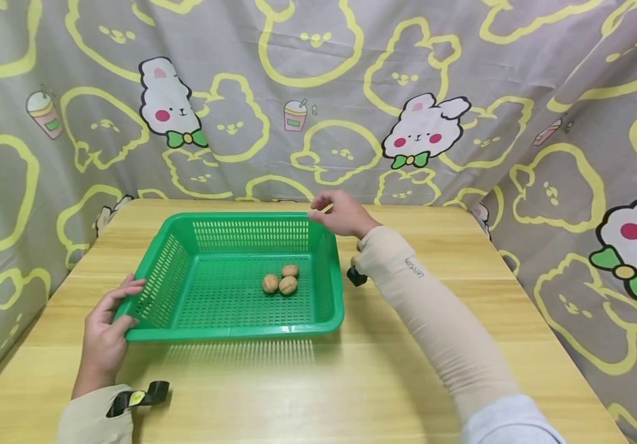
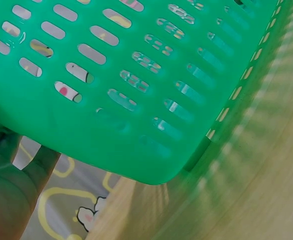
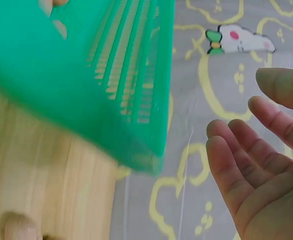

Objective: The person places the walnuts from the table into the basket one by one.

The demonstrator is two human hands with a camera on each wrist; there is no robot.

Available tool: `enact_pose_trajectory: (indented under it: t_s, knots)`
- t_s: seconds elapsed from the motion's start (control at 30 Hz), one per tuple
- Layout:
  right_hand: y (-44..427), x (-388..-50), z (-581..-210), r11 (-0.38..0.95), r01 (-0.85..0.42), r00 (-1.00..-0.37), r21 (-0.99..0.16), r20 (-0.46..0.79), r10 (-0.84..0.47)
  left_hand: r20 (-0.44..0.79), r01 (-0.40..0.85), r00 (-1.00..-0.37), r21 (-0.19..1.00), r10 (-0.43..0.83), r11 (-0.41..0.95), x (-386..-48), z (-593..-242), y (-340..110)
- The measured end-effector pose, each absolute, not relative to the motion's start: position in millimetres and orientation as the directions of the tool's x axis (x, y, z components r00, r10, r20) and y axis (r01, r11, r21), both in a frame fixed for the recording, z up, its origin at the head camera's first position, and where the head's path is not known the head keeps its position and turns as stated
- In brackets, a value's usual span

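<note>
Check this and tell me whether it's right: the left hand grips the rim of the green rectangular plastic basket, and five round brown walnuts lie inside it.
The count is wrong: the head view shows three round brown walnuts, not five, inside the green rectangular plastic basket. The left hand does grip its rim.

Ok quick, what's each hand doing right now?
Left hand: closed, holding the green basket by its rim.
Right hand: open, holding nothing.
</note>
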State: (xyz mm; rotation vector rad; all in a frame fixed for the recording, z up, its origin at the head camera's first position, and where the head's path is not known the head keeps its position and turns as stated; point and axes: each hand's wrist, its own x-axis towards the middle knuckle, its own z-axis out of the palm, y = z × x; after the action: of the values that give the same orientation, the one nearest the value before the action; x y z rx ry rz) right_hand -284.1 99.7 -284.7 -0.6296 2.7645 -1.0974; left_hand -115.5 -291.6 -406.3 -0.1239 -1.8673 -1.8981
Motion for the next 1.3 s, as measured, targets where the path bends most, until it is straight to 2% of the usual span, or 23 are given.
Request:
enact_pose_trajectory:
  t_s: [0.77, 1.0, 1.3]
  knots:
    - [172.9, -303.6, -319.8, 0.744, -0.219, -0.966, -0.631, 0.031, -0.258, 0.412, 0.418, -0.88, 0.908, -0.236, 0.027, -113.5, -404.4, -290.6]
    - [189.5, -301.9, -333.5, 0.772, -0.12, -0.982, -0.624, -0.041, -0.185, 0.406, 0.41, -0.882, 0.911, -0.238, 0.035, -110.9, -406.8, -291.4]
    - [211.6, -304.3, -348.1, 0.807, -0.058, -0.991, -0.588, -0.062, -0.116, 0.409, 0.416, -0.88, 0.909, -0.241, 0.027, -113.6, -402.7, -290.5]
